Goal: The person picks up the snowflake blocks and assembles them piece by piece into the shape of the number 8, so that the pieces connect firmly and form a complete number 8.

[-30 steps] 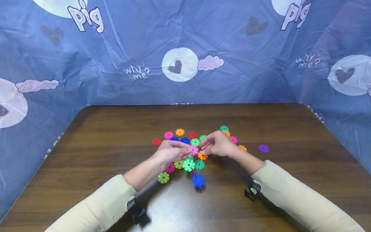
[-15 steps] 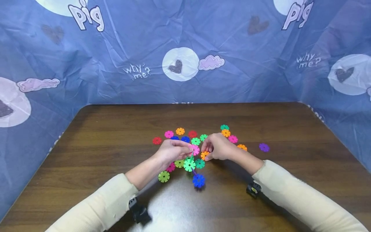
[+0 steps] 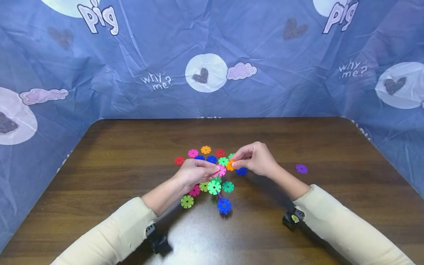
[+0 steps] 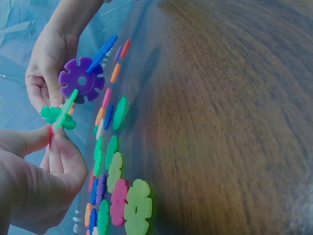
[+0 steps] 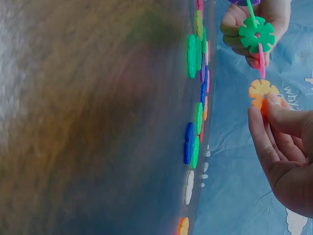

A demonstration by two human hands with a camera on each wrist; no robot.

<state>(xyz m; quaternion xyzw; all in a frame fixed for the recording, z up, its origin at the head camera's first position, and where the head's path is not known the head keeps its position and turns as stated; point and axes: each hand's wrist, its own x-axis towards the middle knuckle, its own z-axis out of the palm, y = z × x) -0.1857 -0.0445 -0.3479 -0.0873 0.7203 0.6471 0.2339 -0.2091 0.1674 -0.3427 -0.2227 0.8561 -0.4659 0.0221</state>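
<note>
In the head view my left hand (image 3: 196,173) pinches a pink notched plastic disc (image 3: 221,170). Joined to that disc is a chain of a green disc (image 5: 257,34), a light green disc (image 3: 214,187), a purple disc (image 4: 80,81) and a blue disc (image 3: 224,206). Thumb and fingertips of my right hand (image 3: 257,160) pinch an orange disc (image 3: 230,165) close beside the pink one. Seen from the right wrist, the orange disc's rim faces the pink disc's edge, a small gap between them.
Loose discs lie on the brown wooden table (image 3: 132,147) behind and below the hands, among them a red disc (image 3: 179,160) and a lime disc (image 3: 187,201). Farther right lies a purple disc (image 3: 301,169). A blue printed sheet (image 3: 212,103) hangs behind the table.
My right hand has gripped the orange disc and moved it up and left, close to the pink disc. The left hand has stayed nearly in place, with its chain shifted slightly left.
</note>
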